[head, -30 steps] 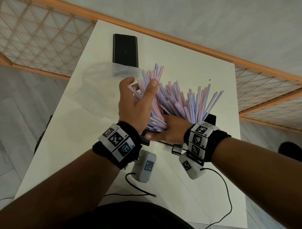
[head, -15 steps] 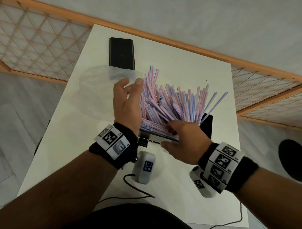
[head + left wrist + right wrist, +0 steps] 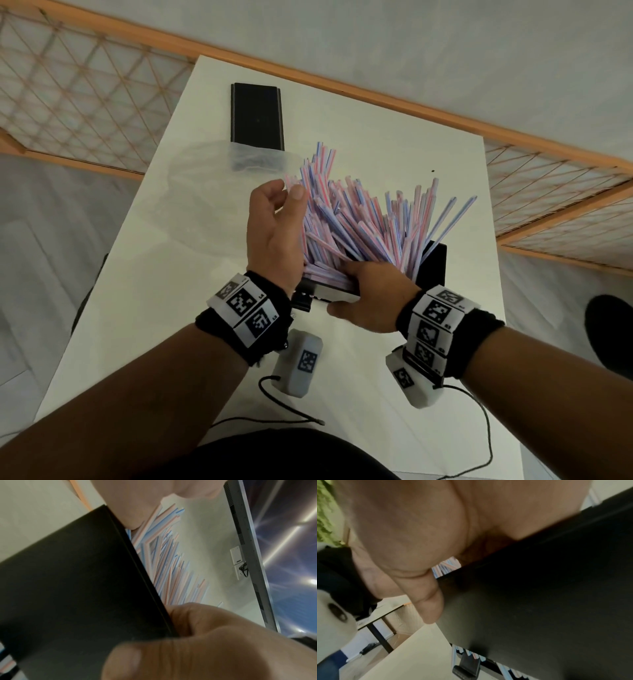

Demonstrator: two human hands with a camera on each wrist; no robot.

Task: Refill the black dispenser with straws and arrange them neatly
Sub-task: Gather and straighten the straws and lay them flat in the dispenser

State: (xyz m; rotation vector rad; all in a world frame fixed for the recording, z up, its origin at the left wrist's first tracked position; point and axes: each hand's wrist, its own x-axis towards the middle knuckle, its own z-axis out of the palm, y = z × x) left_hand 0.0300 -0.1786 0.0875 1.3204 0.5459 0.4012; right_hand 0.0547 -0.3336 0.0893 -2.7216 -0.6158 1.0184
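Note:
The black dispenser [image 3: 433,263] stands mid-table, stuffed with pink and blue striped straws [image 3: 359,219] that fan up and outward unevenly. My left hand [image 3: 286,195] is at the left flank of the bundle, thumb and curled fingers round the outermost straws. My right hand [image 3: 363,291] is at the near end; its fingers reach over the rim into the straws and its thumb lies on the outer wall. The left wrist view shows the dispenser's dark wall [image 3: 77,581] beside the straws [image 3: 171,568]. In the right wrist view the thumb rests against the dispenser [image 3: 539,595].
The dispenser's black lid [image 3: 257,118] lies flat at the table's far end. A crumpled clear plastic bag [image 3: 212,192] sits just in front of it. The white table [image 3: 137,308] ends close on both sides. A wooden lattice railing [image 3: 85,102] runs behind.
My left hand let go of a gripped bunch, flattened against the bundle, and now curls on its left edge. My right hand shifted along the near rim. The straws stand more gathered.

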